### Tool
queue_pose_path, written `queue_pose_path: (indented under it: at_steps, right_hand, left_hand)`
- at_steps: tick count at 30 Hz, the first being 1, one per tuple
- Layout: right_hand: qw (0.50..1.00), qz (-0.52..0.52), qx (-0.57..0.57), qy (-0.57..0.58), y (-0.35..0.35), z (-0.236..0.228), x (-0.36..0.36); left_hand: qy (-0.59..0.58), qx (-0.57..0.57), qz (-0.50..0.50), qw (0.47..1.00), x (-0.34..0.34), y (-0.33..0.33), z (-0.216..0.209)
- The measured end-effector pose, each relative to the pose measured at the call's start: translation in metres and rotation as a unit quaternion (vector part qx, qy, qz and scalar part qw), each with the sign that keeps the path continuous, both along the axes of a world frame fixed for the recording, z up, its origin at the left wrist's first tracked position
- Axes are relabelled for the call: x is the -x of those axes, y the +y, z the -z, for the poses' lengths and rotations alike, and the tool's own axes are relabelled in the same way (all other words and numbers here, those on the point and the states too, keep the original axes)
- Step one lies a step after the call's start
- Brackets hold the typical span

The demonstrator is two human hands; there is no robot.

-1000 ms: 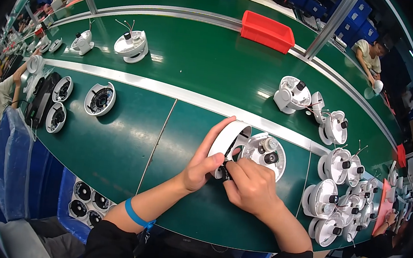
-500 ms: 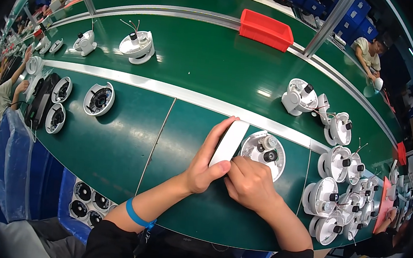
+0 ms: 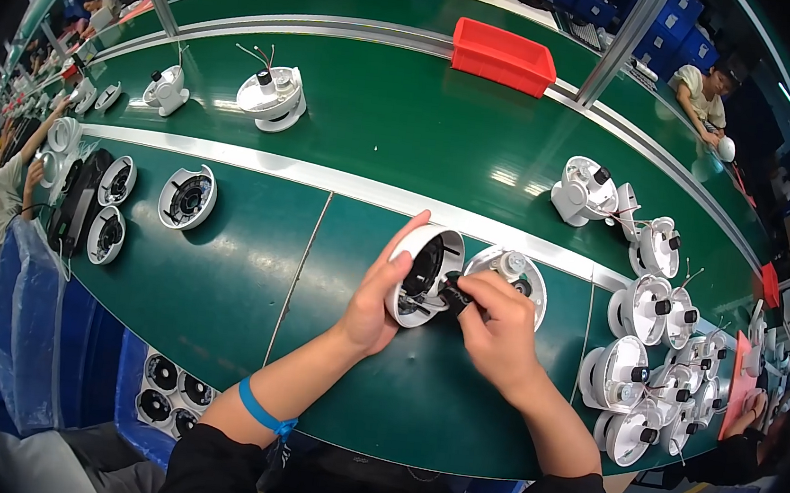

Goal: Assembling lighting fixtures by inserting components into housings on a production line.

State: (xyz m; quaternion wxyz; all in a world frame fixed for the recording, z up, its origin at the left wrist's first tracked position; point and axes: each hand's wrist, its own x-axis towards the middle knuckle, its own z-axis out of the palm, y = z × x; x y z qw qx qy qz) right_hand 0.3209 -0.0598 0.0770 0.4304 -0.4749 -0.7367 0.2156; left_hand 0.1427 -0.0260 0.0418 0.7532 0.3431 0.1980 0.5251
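Observation:
My left hand point(image 3: 372, 309) grips a white round housing point(image 3: 425, 267) from its left side, fingers behind it and thumb on the rim. The housing is tilted, its black-lined hollow turned toward my right hand. Between thumb and fingers my right hand point(image 3: 503, 338) pinches a small black part point(image 3: 454, 296) at the housing's right edge. I cannot make out whether that part is joined to the housing. Just behind my right hand sits a white round camera body point(image 3: 538, 284) on the green table, partly hidden by the hand.
Several white camera assemblies point(image 3: 613, 372) crowd the right side, and others point(image 3: 271, 97) stand on the belt beyond the metal rail point(image 3: 325, 179). Black-lined housings point(image 3: 188, 196) lie at left. A red bin point(image 3: 504, 57) is at the back. Co-workers sit at both sides.
My left hand has turned the housing so its black hollow now shows. My right hand has moved slightly right and up, and the black part in its fingers has come into sight.

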Motion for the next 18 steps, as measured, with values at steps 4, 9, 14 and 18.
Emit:
queue_pose_path:
  at_steps: [4, 9, 14, 18]
  right_hand:
    - [0.993, -0.058, -0.072, -0.072, -0.002, 0.001, 0.002]
    - [0.970, -0.073, -0.132, -0.192, -0.005, -0.005, 0.005]
    - [0.937, -0.066, -0.215, -0.266, -0.005, 0.006, 0.004]
    - [0.957, -0.072, -0.185, -0.212, -0.005, -0.001, 0.006]
  left_hand:
    - [0.040, -0.031, 0.020, 0.999, -0.004, -0.001, 0.001]
    - [0.083, -0.106, 0.001, 0.991, -0.005, 0.000, 0.007]
    - [0.105, -0.097, 0.002, 0.990, -0.006, -0.001, 0.007]
    - [0.097, -0.100, -0.002, 0.990, -0.007, -0.002, 0.008]
